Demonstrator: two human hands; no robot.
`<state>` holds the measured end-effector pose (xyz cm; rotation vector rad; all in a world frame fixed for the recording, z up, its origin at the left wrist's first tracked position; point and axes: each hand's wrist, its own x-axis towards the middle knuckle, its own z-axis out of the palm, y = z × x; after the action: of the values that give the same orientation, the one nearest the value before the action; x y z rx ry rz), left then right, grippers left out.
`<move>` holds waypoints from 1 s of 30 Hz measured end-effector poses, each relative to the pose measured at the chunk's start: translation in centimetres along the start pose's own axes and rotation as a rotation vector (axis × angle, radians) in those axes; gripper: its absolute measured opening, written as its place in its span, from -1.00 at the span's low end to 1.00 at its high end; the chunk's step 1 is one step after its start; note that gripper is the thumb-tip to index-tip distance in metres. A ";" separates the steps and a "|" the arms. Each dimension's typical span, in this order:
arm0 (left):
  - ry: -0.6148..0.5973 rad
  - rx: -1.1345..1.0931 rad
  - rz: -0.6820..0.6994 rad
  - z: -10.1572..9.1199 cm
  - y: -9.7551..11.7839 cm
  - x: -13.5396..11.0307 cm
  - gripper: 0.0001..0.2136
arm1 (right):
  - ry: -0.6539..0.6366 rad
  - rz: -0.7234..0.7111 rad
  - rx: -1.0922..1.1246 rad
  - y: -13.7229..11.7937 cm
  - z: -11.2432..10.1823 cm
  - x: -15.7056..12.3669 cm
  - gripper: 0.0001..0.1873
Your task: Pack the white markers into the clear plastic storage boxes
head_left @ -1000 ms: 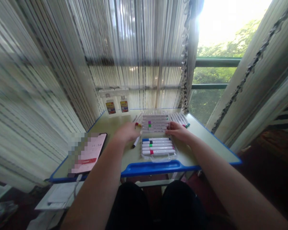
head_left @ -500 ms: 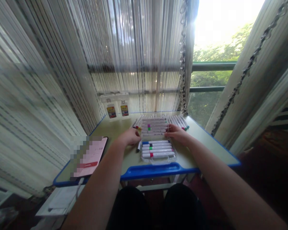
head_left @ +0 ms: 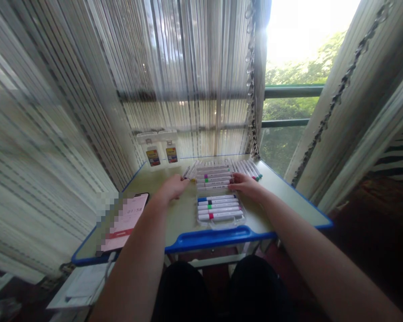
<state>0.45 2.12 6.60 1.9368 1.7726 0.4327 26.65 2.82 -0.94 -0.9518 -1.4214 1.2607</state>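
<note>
- See at the centre of the frame the clear marker case (head_left: 222, 223), open on the blue-edged desk (head_left: 285, 203), handle toward the bottom edge.
- Looks well filled in the nearer half: a lower row of markers (head_left: 221, 208) side by side, with blue, black, green and red caps among them.
- Looks largely filled in the farther half too, with an upper row of markers (head_left: 216, 182) lying crosswise; cannot count exactly at this size.
- Left outside: a fan of loose markers (head_left: 248, 169) above and right of centre, plus a smaller bunch of loose markers (head_left: 190, 171) just left of the upper row.
- Seems, then, only partway along.
- With the left hand (head_left: 176, 187), hovers left of centre near that smaller bunch, fingers curled; cannot tell whether empty or pinching.
- With the right hand (head_left: 243, 183), appears to touch the case's right edge, fingers bent; cannot tell whether pinching or merely steadying.
- Toward the upper left, two clear labelled cases (head_left: 171, 155) upright; at lower left, a phone (head_left: 130, 219).
</note>
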 end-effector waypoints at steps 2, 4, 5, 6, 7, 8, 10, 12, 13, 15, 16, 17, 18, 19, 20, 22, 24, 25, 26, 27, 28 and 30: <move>-0.120 -0.168 0.001 -0.4 0.5 -0.9 -0.72 | 0.000 -0.002 -0.002 0.0 0.0 -0.1 -0.60; -0.239 -0.304 0.060 -0.6 0.8 -1.6 -0.72 | 0.004 0.009 -0.006 0.0 0.1 -0.1 -0.60; -0.286 -0.349 0.075 -0.7 1.0 -1.8 -0.71 | 0.009 0.016 -0.009 0.0 0.1 -0.1 -0.60; -0.326 -0.383 0.088 -0.6 1.1 -2.0 -0.69 | 0.015 0.024 -0.013 0.0 0.0 -0.2 -0.60; -0.356 -0.407 0.093 -0.6 1.1 -2.1 -0.67 | 0.021 0.030 -0.019 0.0 0.0 -0.2 -0.60; -0.381 -0.425 0.094 -0.5 1.1 -2.0 -0.66 | 0.026 0.032 -0.023 0.0 0.0 -0.2 -0.61; -0.409 -0.449 0.102 -0.3 1.1 -1.9 -0.65 | 0.025 0.028 -0.026 0.0 0.0 -0.3 -0.62; -0.418 -0.475 0.127 0.0 1.0 -1.6 -0.66 | 0.015 0.021 -0.021 -0.1 0.0 -0.3 -0.63; -0.431 -0.491 0.148 0.1 1.0 -1.4 -0.67 | 0.010 0.018 -0.014 -0.1 0.0 -0.3 -0.63; -0.470 -0.529 0.201 0.4 1.0 -1.2 -0.70 | 0.007 0.017 -0.005 -0.1 0.0 -0.2 -0.63; -0.487 -0.551 0.217 0.5 1.0 -1.1 -0.71 | 0.008 0.018 -0.002 -0.1 0.0 -0.2 -0.63; -0.495 -0.574 0.220 0.6 0.9 -1.0 -0.72 | 0.010 0.017 0.001 -0.1 0.1 -0.2 -0.63; -0.487 -0.600 0.208 0.7 0.9 -0.9 -0.73 | 0.012 0.017 0.004 -0.1 0.1 -0.1 -0.63; -0.469 -0.634 0.184 0.7 0.9 -0.9 -0.73 | 0.014 0.017 0.006 0.0 0.1 -0.1 -0.63; -0.453 -0.677 0.152 0.8 0.9 -0.8 -0.73 | 0.014 0.017 0.007 0.0 0.0 -0.1 -0.63; -0.447 -0.795 0.103 0.8 0.8 -0.7 -0.74 | 0.006 0.020 0.003 0.0 0.0 -0.1 -0.63; -0.473 -0.921 0.103 0.9 0.8 -0.6 -0.80 | -0.003 0.015 -0.002 0.2 -0.2 -0.1 -0.63; -0.485 -0.973 0.119 1.0 0.8 -0.5 -0.83 | -0.011 0.012 -0.005 0.3 -0.2 -0.1 -0.63; -0.489 -1.011 0.139 1.1 0.8 -0.4 -0.84 | -0.017 0.007 -0.006 0.4 -0.3 0.0 -0.62; -0.482 -1.039 0.157 1.4 0.7 -0.3 -0.83 | -0.021 0.003 -0.005 0.5 -0.3 0.0 -0.62; -0.468 -1.061 0.170 1.6 0.7 -0.2 -0.81 | -0.025 0.002 -0.002 0.5 -0.3 0.0 -0.62; -0.414 -1.106 0.176 2.0 0.6 0.1 -0.78 | -0.027 0.003 0.002 0.5 -0.3 0.0 -0.61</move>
<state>2.07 1.90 5.23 1.2246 0.7816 0.7854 26.89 2.98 -1.43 -0.9382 -1.4398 1.2815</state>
